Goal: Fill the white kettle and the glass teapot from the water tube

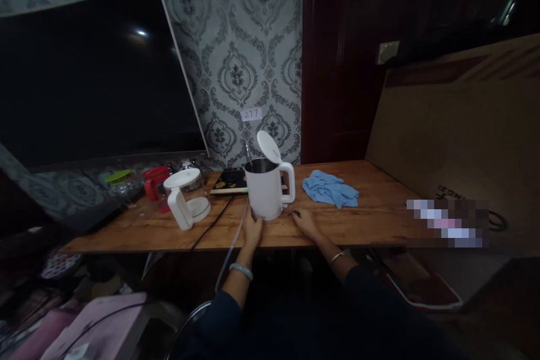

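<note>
White kettle (pixel 264 197) — upright on the wooden tabletop (pixel 373 208), between the person's hands, lid (pixel 269 147) raised. Left hand (pixel 252 232): touching the kettle's lower wall; fingers partly hidden, their spread cannot be told. Right hand (pixel 306 224): fingers curled in, just below the handle (pixel 290 183) — whether pinching anything, cannot be told. Blue cloth (pixel 330 188): beyond the right fingers, rightward. White-handled clear jug (pixel 180 211): left of the left fingers.
</note>
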Demonstrator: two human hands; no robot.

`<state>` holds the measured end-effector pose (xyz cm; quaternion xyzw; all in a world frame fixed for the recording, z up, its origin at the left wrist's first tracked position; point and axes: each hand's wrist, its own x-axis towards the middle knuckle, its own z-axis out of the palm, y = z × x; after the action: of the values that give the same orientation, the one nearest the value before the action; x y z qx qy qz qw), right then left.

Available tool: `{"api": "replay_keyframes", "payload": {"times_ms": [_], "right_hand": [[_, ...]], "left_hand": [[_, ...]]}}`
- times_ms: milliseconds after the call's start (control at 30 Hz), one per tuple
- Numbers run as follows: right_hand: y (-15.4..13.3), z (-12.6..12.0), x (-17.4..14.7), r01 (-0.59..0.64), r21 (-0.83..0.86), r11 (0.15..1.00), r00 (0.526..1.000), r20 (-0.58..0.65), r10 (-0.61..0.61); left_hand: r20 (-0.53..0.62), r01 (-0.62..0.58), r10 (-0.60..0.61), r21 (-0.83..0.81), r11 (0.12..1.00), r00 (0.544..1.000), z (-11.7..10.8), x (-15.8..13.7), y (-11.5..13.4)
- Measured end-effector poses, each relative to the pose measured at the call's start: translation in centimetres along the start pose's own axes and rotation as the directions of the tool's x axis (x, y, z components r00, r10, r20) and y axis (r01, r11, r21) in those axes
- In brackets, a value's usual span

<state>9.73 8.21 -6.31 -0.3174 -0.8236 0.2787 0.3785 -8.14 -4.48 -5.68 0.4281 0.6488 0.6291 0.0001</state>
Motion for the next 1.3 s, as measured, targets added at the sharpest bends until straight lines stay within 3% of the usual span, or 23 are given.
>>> {"api": "replay_keyframes", "payload": {"times_ms": [1300], "right_hand": [[-0.35,-0.21,-0.06,-0.025,-0.014,1.000,0.999,0.029,0.026]], "left_hand": [[-0.004,0.026,-0.026,-0.015,1.000,1.000,0.05,-0.02,0.04]]}}
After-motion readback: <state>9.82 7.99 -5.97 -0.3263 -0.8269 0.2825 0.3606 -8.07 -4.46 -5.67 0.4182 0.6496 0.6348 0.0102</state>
